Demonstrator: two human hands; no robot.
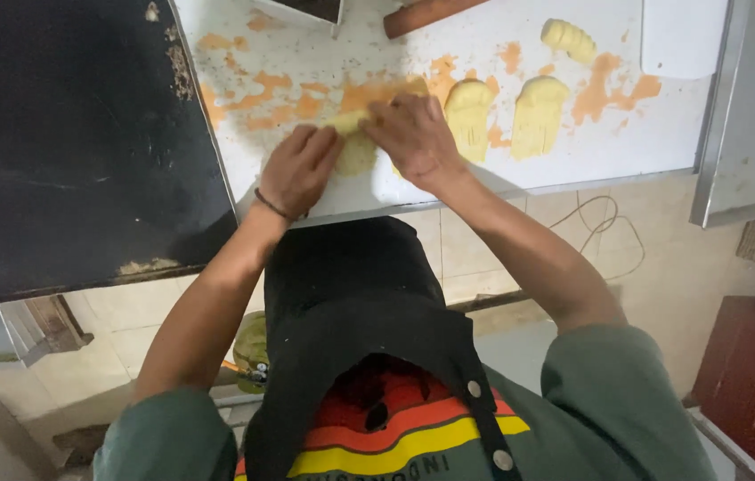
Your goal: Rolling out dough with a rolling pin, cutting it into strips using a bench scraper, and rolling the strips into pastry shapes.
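A pale yellow piece of dough (355,153) lies on the white work surface (609,147) near its front edge. My left hand (299,169) presses on its left side with fingers bent over it. My right hand (413,135) covers its right side, fingers curled on top. Both hands hold the dough between them. To the right lie two shaped dough pieces (468,116), (538,114) with ridged tops, and a smaller ridged one (568,39) farther back.
Orange smears cover the white surface. A large black tray (75,142) sits to the left. A brown wooden rolling pin (422,14) lies at the back. A white flat scraper (684,37) rests at the back right. A metal edge (714,107) bounds the right side.
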